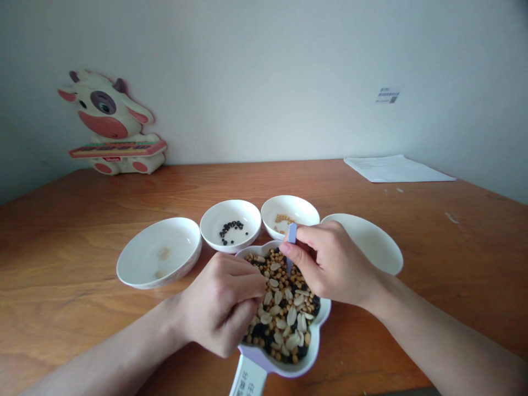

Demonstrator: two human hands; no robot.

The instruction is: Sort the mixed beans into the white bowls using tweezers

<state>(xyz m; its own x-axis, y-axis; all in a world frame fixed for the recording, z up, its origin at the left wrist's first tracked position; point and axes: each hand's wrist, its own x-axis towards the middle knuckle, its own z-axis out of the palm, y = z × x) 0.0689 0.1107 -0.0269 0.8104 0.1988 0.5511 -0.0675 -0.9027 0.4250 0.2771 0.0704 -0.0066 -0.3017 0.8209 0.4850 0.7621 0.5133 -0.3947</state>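
Observation:
My right hand (330, 258) pinches purple plastic tweezers (292, 234), their tip pointing down among the beans. Closed in a fist, my left hand (226, 297) is at the left side of the purple-rimmed, scalloped tray (324, 324); its fingertips are hidden, so I cannot tell what they hold. Mixed peanut halves (291, 316), yellow soybeans and black beans fill the tray. Behind it, one white bowl (210, 212) holds several black beans (233, 225), and another white bowl (303, 203) holds several soybeans (284, 218).
At the left, a wide white bowl (140, 258) contains a couple of pale pieces. Another white bowl (371, 236) is partly behind my right hand. A toy cow with a keyboard (115, 126) stands at the back left, and papers (396, 168) lie at the back right by the wall.

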